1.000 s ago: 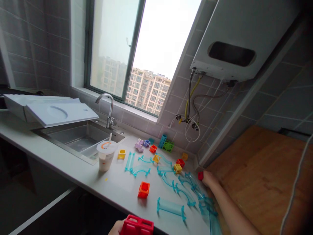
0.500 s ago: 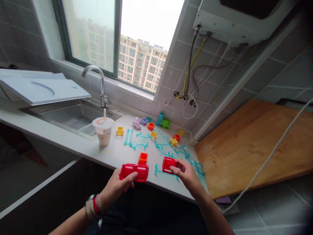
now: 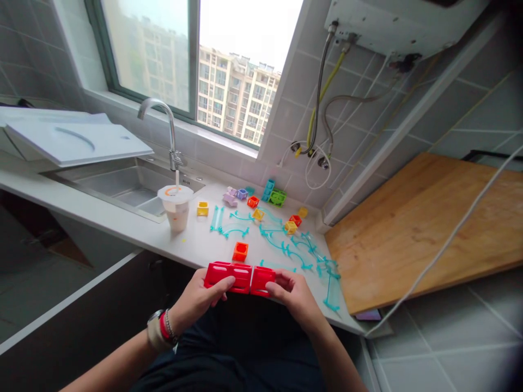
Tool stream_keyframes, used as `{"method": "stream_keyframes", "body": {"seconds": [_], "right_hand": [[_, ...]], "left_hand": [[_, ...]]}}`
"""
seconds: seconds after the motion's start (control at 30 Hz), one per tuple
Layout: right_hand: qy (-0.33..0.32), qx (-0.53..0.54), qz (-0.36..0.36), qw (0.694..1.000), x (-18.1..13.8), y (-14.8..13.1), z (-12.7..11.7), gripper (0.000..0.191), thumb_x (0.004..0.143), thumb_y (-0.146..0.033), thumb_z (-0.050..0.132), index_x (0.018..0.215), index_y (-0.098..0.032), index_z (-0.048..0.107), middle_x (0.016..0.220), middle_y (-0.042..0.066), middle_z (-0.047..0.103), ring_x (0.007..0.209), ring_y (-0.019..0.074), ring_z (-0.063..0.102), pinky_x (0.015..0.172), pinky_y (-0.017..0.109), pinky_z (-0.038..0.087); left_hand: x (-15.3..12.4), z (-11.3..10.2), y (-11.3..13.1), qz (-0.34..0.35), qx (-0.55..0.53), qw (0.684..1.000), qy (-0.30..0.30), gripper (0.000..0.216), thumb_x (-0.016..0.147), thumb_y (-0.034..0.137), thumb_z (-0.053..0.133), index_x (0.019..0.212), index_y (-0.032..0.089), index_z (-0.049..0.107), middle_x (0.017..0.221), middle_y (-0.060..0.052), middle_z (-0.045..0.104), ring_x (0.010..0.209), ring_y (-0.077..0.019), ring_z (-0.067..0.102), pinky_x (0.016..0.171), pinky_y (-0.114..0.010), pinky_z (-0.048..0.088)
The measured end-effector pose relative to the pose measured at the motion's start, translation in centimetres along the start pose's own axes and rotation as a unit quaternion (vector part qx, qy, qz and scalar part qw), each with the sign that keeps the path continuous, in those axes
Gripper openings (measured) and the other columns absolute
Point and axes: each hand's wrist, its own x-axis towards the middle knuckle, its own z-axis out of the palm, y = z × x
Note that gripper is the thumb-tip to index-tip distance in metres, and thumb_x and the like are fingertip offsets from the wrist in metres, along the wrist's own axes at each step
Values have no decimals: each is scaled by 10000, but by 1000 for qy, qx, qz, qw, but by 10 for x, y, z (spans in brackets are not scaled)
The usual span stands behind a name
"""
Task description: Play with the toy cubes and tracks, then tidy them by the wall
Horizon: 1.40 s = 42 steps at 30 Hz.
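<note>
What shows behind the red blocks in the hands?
Just beyond the red blocks, an orange block sits on the counter, with a turquoise piece partly in view. The blocks and right hand cover part of that piece and some counter edge.

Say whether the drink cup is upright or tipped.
Upright: the cup stands on the counter, lid on top, straw pointing up.
</note>
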Motion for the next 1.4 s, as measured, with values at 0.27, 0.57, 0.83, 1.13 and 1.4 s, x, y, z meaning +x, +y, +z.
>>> {"method": "stream_keyframes", "body": {"seconds": [0.27,0.57,0.83,1.13,1.4], "right_hand": [[1,-24,-2,1000,2,6,3,493,798,-534,793,1112,-156,752,995,103,788,948,298,723,857,402,546],[-16,-39,2,999,-2,4,2,490,801,-503,814,1170,-189,744,1005,79,771,970,281,715,907,395,546],[-42,3,27,999,0,8,3,457,805,-530,800,1103,-186,758,985,80,777,895,266,722,884,400,552],[-48,94,32,994,-9,9,5,752,809,-466,828,1443,-240,493,863,7,754,826,206,727,822,334,539],[7,263,78,961,-16,31,21,530,946,-645,557,961,-140,720,689,51,724,581,165,655,660,310,568]], "left_hand": [[-2,0,-1,-15,17,1000,-10,430,810,557,734,785,130,689,466,47,521,455,-93,467,460,-200,370],[0,1,1,-57,11,998,-4,459,792,576,732,833,120,707,462,19,578,393,-81,416,413,-201,319],[-3,-1,2,-33,28,999,-9,381,812,510,745,816,131,707,520,13,621,434,-88,453,436,-195,341],[-1,-7,13,59,-1,996,-62,439,893,541,654,1061,150,762,1137,-123,761,920,-259,719,859,-350,584],[-8,-12,26,157,87,973,-146,420,901,419,689,1249,187,727,1510,-174,542,1433,-394,456,1185,-507,383]]}}
